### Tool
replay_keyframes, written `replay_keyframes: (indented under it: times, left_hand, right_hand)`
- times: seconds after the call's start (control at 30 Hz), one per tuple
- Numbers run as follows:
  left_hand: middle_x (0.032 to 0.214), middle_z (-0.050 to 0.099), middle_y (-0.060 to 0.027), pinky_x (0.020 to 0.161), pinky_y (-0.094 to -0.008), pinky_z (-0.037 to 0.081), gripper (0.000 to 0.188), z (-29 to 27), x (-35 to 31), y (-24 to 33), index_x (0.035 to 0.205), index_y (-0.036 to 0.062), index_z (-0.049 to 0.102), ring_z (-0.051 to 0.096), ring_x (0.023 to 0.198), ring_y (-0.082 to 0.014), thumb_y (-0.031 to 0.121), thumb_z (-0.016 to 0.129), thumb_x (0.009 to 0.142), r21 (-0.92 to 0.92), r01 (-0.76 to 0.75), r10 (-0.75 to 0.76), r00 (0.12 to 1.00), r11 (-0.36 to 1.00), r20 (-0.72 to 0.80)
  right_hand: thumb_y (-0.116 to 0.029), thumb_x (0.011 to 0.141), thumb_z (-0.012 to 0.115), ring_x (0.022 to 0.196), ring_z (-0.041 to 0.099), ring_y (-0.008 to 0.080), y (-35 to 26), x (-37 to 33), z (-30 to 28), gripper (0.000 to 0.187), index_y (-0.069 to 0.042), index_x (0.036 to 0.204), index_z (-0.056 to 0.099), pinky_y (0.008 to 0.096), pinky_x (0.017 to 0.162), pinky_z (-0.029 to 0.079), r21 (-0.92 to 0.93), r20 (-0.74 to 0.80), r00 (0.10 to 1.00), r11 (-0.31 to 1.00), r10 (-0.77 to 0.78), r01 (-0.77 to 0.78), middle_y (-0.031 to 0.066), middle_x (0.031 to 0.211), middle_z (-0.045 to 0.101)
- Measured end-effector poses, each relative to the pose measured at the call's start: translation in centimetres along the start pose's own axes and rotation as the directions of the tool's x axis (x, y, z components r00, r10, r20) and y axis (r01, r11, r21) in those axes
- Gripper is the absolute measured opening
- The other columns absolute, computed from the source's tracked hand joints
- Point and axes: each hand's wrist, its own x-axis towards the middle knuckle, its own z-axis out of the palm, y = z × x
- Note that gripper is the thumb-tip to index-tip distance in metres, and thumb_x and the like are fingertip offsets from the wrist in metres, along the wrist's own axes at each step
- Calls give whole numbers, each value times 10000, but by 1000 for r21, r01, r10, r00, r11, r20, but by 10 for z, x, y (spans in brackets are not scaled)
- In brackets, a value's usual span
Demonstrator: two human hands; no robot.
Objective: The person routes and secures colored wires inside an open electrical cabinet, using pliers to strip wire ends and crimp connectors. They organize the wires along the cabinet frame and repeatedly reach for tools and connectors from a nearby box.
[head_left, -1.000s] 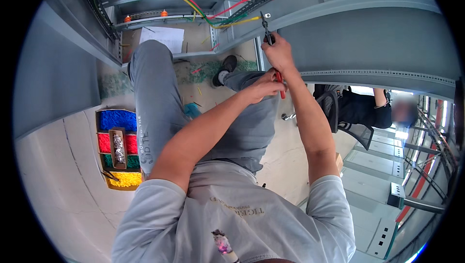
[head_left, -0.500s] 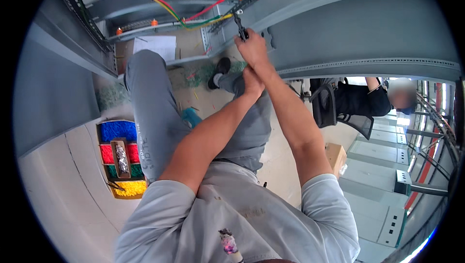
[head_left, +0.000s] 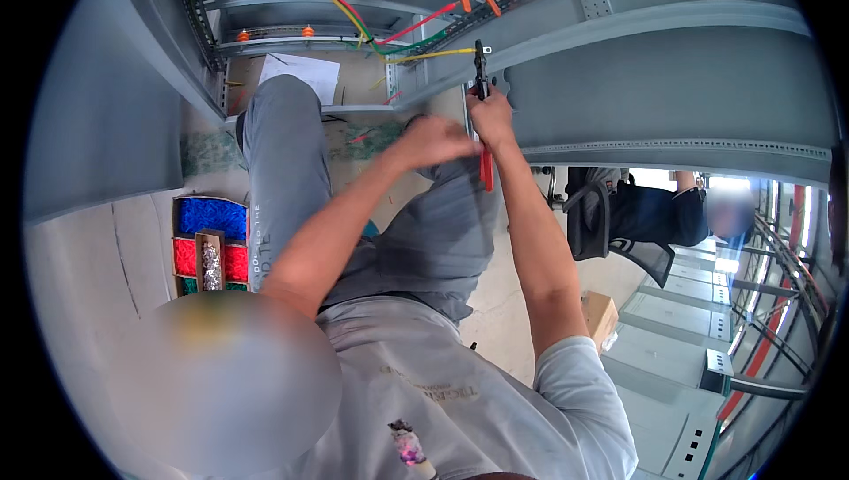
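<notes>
The right hand (head_left: 493, 116) is closed around a red-handled cutter (head_left: 483, 100), its black tip held up against the edge of the grey cabinet frame (head_left: 654, 82), where a yellow wire (head_left: 433, 55) meets it. The left hand (head_left: 433, 140), fingers curled, sits just left of the cutter; whether it grips anything cannot be told. A box of coloured ties (head_left: 210, 246) lies on the floor, well below-left of the frame.

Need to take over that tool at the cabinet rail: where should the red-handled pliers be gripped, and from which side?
Probably the red handles hanging below the right hand, taken from underneath. The pliers stand upright, jaws up at the grey rail, so only the handle end is free.
</notes>
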Motion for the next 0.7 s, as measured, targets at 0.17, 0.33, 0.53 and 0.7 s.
replay_keyframes:
  times: [0.17,0.33,0.53,0.7]
  left_hand:
    - [1080,746,-146,890,-443,537,317,-49,51,23,1203,66,723,694,1004,-381,249,688,947,399,-289,493,533,870,-688]
    - [1116,736,-143,859,-427,551,258,-57,66,19,1172,79,741,697,1004,-358,221,678,966,265,-208,327,758,942,-565]
    - [1108,739,-141,852,-418,554,251,-58,61,27,1172,76,746,700,1002,-354,202,657,975,278,-213,338,757,937,-560]
    - [1100,739,-138,851,-411,553,247,-60,58,28,1175,90,751,705,977,-355,184,656,968,306,-265,399,715,914,-573]
  right_hand:
    - [-227,868,643,887,714,373,6,-5,-10,264,-32,1037,699,437,812,537,66,37,998,997,-49,46,209,872,724]
    - [-156,842,647,749,671,197,-7,-22,-29,340,-16,1150,673,334,713,517,266,224,972,956,67,-127,102,809,694]
    - [-114,817,672,797,610,147,-3,-17,-36,502,31,1294,611,277,764,478,437,304,950,896,-66,-78,39,857,663]
    - [-138,828,671,865,597,154,-14,-17,-47,497,35,1291,614,283,839,460,405,348,937,906,-32,-120,56,919,668]
